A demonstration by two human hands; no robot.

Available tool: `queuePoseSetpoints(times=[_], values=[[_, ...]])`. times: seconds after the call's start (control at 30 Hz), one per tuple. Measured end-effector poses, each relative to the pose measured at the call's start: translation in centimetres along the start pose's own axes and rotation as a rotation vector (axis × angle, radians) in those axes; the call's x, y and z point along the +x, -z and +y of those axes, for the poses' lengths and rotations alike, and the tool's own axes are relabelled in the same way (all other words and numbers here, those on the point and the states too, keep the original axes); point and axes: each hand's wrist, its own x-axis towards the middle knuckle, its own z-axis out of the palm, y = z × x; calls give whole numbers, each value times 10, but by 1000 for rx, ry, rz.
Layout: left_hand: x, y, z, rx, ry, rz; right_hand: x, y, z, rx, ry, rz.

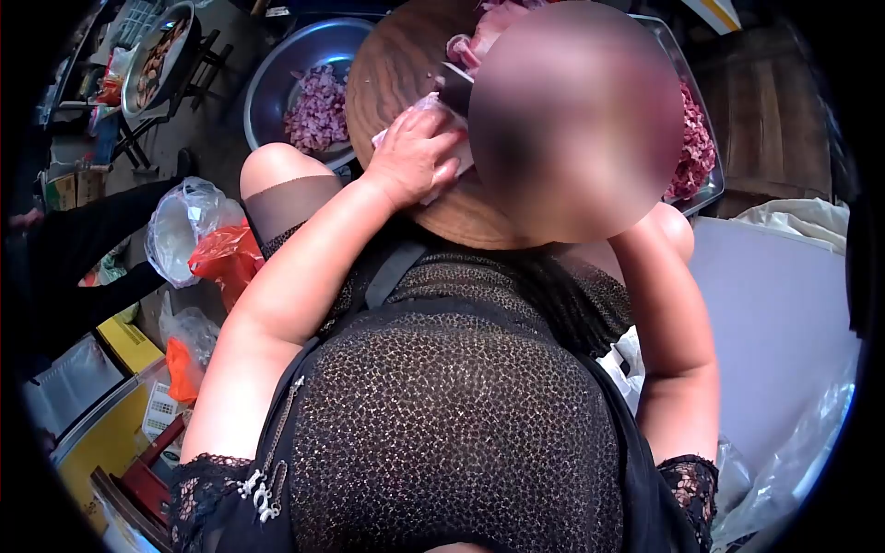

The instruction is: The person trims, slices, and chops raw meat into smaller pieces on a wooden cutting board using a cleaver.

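Note:
A round wooden board lies in front of my body. On its left part my left hand presses with bent fingers on a piece of pale pink meat. A dark knife blade shows just beyond those fingers, and its other end goes under a large round blur. My right forearm reaches up into that blur, so my right hand and whatever it holds are hidden. More raw meat lies at the far side of the board.
Left of the board stands a metal bowl with diced meat. Right of it, a tray holds minced meat. Plastic bags hang at the left, near a person's dark-clothed leg. A basin stands farther back.

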Motion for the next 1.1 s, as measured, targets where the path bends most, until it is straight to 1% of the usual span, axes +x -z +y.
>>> queuePoseSetpoints(times=[0.1,0.17,0.2,0.23,0.3,0.33,0.37,0.43,0.47,0.5,0.57,0.6,0.67,0.77,0.9,0.97,1.03,1.07,1.1], values=[[-2,15,6,-53,56,-43,-32,-24,17,-29,-224,180],[-3,26,10,17,71,185,-50,-41,12,73,-218,272],[-3,22,0,-31,22,234,-58,-42,2,123,-225,259],[-6,17,0,-34,25,226,-65,-41,-9,152,-213,253],[-6,10,0,-35,29,98,-69,-42,-23,135,-117,316],[-6,8,0,-66,3,87,-66,-43,-27,56,-76,332],[-6,6,-3,-67,2,89,-62,-42,-29,55,-77,333],[-1,10,-1,-46,32,28,-54,-43,-30,-85,3,270],[2,11,-1,-56,-2,83,-49,-42,-32,-111,19,242],[2,10,-1,-66,8,80,-46,-39,-36,-113,19,228],[-1,6,-4,-131,71,83,-41,-30,-44,-137,-29,79],[-3,3,-4,-144,85,78,-37,-26,-47,-140,-29,59],[-7,-2,-5,-51,40,140,-30,-20,-51,-135,-55,-52],[-9,-5,-8,-69,76,78,-16,-15,-51,-78,-13,-65],[-7,-5,-8,-96,92,59,15,-12,-64,-27,14,-69],[-5,-7,-7,-79,65,121,47,-16,-77,-2,117,-2],[-7,-10,-7,-135,51,115,85,-23,-91,-41,192,59],[-7,-11,-9,-182,39,121,104,-16,-88,-130,244,-50],[-8,-11,-10,-138,2,86,121,-9,-85,-219,292,-157]])
